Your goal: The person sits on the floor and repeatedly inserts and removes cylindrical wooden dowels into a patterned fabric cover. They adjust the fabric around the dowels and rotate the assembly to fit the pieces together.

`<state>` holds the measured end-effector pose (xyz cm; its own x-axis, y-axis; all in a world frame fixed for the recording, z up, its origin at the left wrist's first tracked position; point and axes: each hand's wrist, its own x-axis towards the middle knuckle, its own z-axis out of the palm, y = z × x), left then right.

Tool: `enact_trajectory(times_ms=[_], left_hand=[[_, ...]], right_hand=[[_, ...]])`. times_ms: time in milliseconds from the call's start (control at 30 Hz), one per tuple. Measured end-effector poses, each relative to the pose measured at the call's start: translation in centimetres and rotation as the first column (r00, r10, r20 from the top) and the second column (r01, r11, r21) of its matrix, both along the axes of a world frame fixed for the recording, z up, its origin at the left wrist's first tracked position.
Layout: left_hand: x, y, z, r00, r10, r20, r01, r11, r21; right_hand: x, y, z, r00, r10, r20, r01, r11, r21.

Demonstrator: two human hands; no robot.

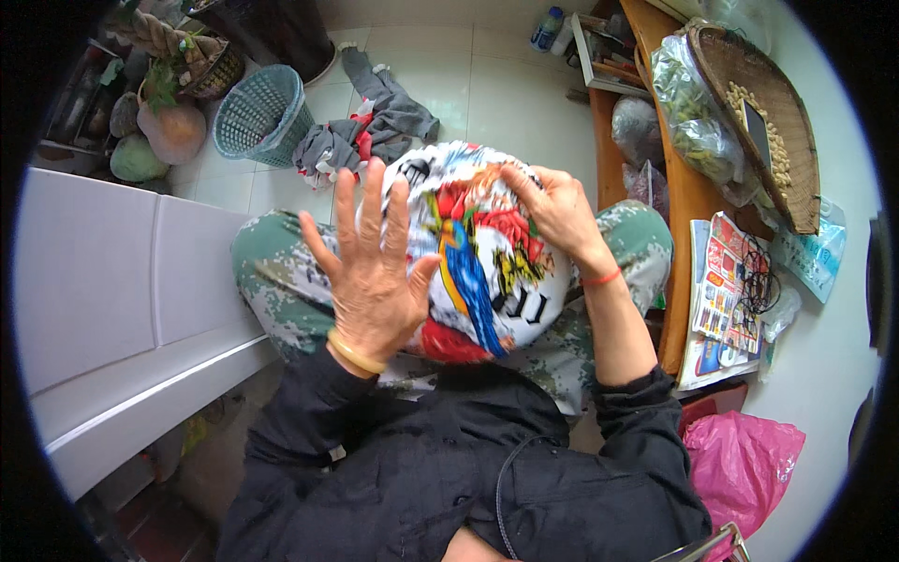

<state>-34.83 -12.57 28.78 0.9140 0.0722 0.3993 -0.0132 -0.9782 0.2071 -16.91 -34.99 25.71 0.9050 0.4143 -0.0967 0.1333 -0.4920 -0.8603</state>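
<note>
On my lap rests a round white cloth piece (538, 290) printed with a blue and yellow parrot, red flowers and black lettering. It looks like a cushion or a bundled garment, but I cannot tell which. My left hand (379, 267) is open, fingers spread and palm down, over its left side; whether the palm touches the cloth is unclear. At the upper right edge of the cloth, my right hand (554, 211) grips it with the thumb on top and the other fingers curled and partly hidden. Camouflage trousers (290, 267) cover my legs beneath it.
Grey and red clothes (384, 117) lie on the tiled floor ahead, beside a green plastic basket (267, 117). A white cabinet (103, 281) stands at left, near several gourds. Along the right, a wooden shelf (679, 234) bears newspapers (726, 290) and a woven tray (801, 131). A pink bag (744, 459) sits behind.
</note>
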Motion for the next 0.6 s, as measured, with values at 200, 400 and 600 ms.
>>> enact_trajectory(times_ms=[200,400,600], left_hand=[[3.4,-2.8,-12.6,0.913,0.384,-0.136,-0.407,0.879,-0.249],[8.7,2.3,-26.3,0.754,0.582,-0.305,-0.512,0.229,-0.828],[8.7,2.9,-32.4,0.769,0.447,-0.457,-0.113,-0.609,-0.785]], right_hand=[[3.2,0.5,-11.4,0.943,-0.333,0.006,0.333,0.943,0.001],[1.4,0.9,-23.7,0.765,-0.622,-0.167,0.624,0.780,-0.045],[1.2,0.8,-27.4,0.682,-0.649,-0.338,0.683,0.730,-0.024]])
